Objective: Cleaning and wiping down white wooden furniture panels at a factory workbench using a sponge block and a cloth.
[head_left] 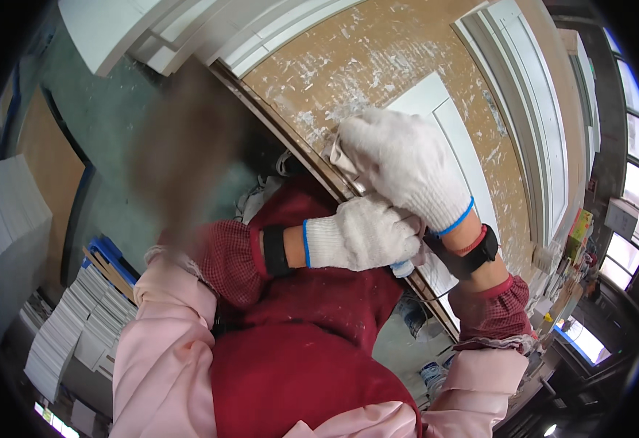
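Both my hands wear white knitted gloves with blue cuffs and meet at the near edge of a paint-flecked brown bench (pixel 319 80). My right hand (pixel 400 160) is closed, its fingers curled round a crumpled pale piece (pixel 343 159), cloth or paper, at the bench edge. Just below it, my left hand (pixel 367 235) is closed too, against my apron. What its fingers hold is hidden, though a small white and blue thing (pixel 402 269) shows underneath. A white grooved panel (pixel 447 117) lies on the bench, partly behind my right hand.
Long white framed pieces (pixel 531 109) lie along the bench's right side. More white boards (pixel 115 29) stand at the far left. Stacks of white panels (pixel 79 317) are on the left, over a green floor (pixel 122 109). Cans (pixel 432 376) stand below the bench. A brown blur crosses the upper left.
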